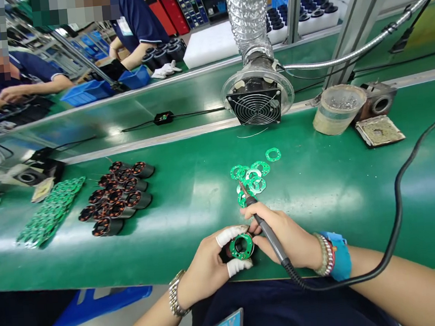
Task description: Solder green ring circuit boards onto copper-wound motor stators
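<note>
My left hand (pixel 207 265), with white covers on two fingers, is closed around a motor stator near the table's front edge. A green ring-shaped circuit board (pixel 234 253) sits on the stator's upper end, facing me. My right hand (pixel 287 235) grips a soldering iron (pixel 268 232), its tip pointing up and away over a loose pile of ring-shaped boards (pixel 256 184). The fingertips of that hand also reach the right side of the stator; whether they press on it I cannot tell. Most of the stator's body is hidden by my fingers.
Several black stators with copper windings (pixel 116 197) stand at the left, beside stacked green boards (pixel 52 210). A fume fan (pixel 256 106) hangs behind the loose boards. At the back right are a tub (pixel 339 109), an iron holder (pixel 379 100) and a sponge (pixel 379 131). The iron's cable (pixel 398 203) crosses my right forearm.
</note>
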`<state>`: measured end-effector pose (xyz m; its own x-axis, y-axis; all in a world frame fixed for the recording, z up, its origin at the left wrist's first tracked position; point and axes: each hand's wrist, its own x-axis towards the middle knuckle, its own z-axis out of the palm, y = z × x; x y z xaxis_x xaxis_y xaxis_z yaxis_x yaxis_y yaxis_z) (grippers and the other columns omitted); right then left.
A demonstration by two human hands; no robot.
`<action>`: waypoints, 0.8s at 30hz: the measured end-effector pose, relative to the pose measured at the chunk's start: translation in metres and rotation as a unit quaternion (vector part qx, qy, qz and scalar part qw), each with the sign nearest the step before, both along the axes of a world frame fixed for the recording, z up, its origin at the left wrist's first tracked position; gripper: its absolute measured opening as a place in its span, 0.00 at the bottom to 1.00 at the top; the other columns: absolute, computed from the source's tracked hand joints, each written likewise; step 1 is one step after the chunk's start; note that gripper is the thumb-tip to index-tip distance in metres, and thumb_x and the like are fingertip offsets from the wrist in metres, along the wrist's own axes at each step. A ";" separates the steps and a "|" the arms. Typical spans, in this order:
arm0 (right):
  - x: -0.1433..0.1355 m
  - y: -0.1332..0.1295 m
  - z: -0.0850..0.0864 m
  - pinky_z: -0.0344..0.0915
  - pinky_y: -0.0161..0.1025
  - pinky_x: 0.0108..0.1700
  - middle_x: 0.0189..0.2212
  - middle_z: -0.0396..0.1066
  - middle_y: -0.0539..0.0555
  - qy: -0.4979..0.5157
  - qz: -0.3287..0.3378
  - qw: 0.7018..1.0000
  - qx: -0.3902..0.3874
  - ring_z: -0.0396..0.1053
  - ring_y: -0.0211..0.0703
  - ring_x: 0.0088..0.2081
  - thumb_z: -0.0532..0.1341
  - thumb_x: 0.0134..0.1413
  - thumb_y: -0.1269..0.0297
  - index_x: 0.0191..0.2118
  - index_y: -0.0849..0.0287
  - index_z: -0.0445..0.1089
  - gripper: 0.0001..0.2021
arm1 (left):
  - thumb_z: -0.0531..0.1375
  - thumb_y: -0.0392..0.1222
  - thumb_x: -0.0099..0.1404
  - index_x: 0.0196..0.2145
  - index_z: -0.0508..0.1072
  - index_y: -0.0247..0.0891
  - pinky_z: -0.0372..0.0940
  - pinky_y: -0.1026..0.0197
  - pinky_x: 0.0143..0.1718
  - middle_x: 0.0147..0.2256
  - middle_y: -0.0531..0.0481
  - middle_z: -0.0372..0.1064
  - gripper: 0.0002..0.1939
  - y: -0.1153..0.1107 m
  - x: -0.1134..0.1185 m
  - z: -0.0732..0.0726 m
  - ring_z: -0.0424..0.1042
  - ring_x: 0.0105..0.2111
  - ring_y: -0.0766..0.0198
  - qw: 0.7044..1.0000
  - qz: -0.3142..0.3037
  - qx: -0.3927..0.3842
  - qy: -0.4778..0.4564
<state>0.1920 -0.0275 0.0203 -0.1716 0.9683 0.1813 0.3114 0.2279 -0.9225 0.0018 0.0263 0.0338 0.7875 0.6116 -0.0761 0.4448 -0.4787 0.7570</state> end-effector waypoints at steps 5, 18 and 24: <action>-0.002 0.001 -0.002 0.67 0.33 0.33 0.31 0.69 0.48 0.026 0.005 0.999 -0.022 0.69 0.34 0.28 0.53 0.45 0.81 0.46 0.56 0.54 0.22 | 0.65 0.49 0.52 0.48 0.65 0.40 0.67 0.56 0.43 0.43 0.46 0.71 0.26 0.001 0.001 -0.001 0.72 0.42 0.56 1.000 0.005 -0.014 0.008; 0.018 -0.005 0.022 0.64 0.45 0.51 0.39 0.69 0.56 0.006 -0.137 0.988 0.067 0.63 0.47 0.54 0.57 0.53 0.72 0.44 0.56 0.58 0.13 | 0.64 0.49 0.52 0.53 0.62 0.36 0.66 0.56 0.44 0.43 0.45 0.71 0.33 0.099 0.016 0.009 0.71 0.41 0.56 0.989 0.135 0.060 0.024; 0.021 -0.007 0.015 0.67 0.45 0.49 0.48 0.68 0.62 -0.070 -0.154 0.978 0.125 0.66 0.49 0.52 0.55 0.54 0.73 0.45 0.57 0.59 0.13 | 0.66 0.46 0.50 0.54 0.60 0.30 0.61 0.57 0.48 0.47 0.37 0.68 0.36 0.262 0.075 0.014 0.68 0.46 0.54 0.942 0.295 0.144 0.068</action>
